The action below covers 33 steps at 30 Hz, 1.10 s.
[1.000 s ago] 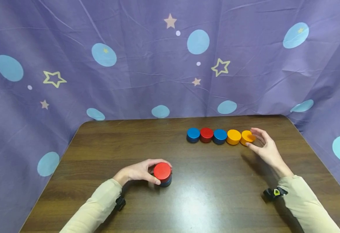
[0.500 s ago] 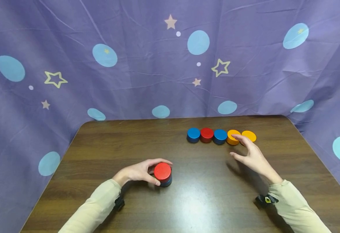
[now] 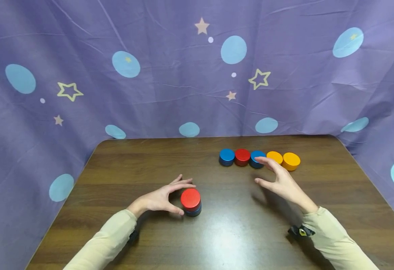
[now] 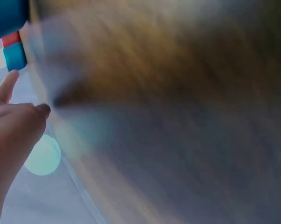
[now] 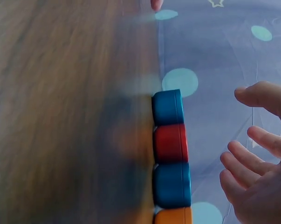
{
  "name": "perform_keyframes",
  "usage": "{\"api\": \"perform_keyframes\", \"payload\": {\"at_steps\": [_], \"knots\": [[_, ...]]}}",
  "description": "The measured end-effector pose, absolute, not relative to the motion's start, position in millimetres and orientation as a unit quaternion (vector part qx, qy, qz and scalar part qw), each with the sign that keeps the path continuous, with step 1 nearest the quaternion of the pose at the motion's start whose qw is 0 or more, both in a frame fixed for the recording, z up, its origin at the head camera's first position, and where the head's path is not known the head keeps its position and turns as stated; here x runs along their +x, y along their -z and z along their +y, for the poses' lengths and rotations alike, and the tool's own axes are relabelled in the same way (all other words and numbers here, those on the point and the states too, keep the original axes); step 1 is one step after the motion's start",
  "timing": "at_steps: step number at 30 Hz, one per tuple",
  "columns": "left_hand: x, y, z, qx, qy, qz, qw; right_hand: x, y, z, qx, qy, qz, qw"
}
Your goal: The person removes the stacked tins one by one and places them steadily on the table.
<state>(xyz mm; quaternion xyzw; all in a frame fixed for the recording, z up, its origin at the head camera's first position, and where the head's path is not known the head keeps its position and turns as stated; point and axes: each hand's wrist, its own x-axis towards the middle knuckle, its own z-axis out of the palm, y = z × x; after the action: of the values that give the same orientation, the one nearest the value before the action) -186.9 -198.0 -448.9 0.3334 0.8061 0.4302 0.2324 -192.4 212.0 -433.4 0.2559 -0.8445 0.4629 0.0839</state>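
Big purple star-and-dot curtain (image 3: 170, 75) wraps round the back and sides of a dark wooden table (image 3: 217, 240). Using the table's far edge as the landmark: a row of five round blocks (image 3: 259, 159) sits just in front of it, toward the right, going blue, red, blue, orange, orange and touching side to side. Well away from that edge, near the middle, is a small stack (image 3: 191, 202), a red block on a blue one.

Left hand (image 3: 161, 197) sits beside the stack with fingers spread, thumb just touching or nearly so, gripping nothing. Right hand (image 3: 281, 182) hovers over the row's middle, fingers relaxed and apart, empty.

Looks like the reach-for-another-block step. I'd guess the next move means closing fingers round one block without nudging its neighbours, then carrying it to the stack.
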Motion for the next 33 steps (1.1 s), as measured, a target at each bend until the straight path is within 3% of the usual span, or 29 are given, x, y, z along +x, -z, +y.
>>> {"api": "perform_keyframes", "payload": {"at_steps": [10,33], "knots": [[-186.8,460.4,-190.5,0.371,-0.382,0.821,0.203,-199.0,436.3,208.6,0.248,-0.507,-0.824,0.045],[-185.4,462.6,-186.7,0.349,-0.394,0.825,0.205,-192.0,445.6,157.7,0.308,-0.517,-0.799,0.012]]}}
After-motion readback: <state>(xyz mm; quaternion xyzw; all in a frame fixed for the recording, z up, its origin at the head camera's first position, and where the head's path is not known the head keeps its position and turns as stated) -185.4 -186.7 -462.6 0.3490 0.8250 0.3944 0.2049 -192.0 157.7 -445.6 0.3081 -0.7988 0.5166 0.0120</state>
